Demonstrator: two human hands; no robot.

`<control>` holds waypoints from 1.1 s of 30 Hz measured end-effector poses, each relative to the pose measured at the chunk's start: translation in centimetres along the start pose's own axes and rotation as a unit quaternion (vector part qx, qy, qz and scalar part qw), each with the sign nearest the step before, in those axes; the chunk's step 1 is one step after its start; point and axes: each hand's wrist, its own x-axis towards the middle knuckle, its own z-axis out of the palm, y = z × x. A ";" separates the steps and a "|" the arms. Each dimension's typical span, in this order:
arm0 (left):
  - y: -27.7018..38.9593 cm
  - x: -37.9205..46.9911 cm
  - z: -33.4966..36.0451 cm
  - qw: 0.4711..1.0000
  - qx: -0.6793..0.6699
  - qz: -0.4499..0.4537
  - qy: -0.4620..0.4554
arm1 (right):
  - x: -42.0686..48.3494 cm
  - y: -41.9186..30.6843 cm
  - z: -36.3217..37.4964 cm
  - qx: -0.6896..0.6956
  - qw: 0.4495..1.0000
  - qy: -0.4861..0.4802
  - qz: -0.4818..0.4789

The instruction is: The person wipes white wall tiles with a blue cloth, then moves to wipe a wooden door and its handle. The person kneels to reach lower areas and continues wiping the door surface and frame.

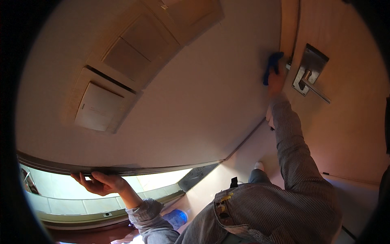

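My right hand [276, 80], arm stretched out, presses a blue cloth [271, 67] against the wall [219, 100], close to the wooden door frame [288, 27]. A door with a metal lever handle [315, 90] on a metal plate [315, 58] stands just right of that hand. At the lower left, my left hand [103, 183] is at the dark edge trim [61, 167] of the wall beside a bright tiled opening. Its palm is turned up with the fingers partly curled; whether they grip the trim I cannot tell.
Wooden panels [134, 45] and a pale cover plate [99, 106] are set on the wall at the upper left. A blue plastic water bottle [176, 218] is on the floor below my left forearm. White tiles [97, 206] line the opening's far side.
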 end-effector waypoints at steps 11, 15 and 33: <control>0.1 -0.2 0.0 0.998 -0.058 -0.007 0.008 | -15.1 -15.5 4.6 0.022 0.931 -0.026 -0.364; -0.1 -0.4 -0.1 1.000 -0.010 0.004 0.008 | -25.8 -19.3 6.0 0.047 0.875 -0.109 -0.469; -0.5 -0.5 -0.3 0.987 -0.153 -0.025 0.034 | -32.3 -29.7 7.4 0.068 0.750 -0.216 -0.621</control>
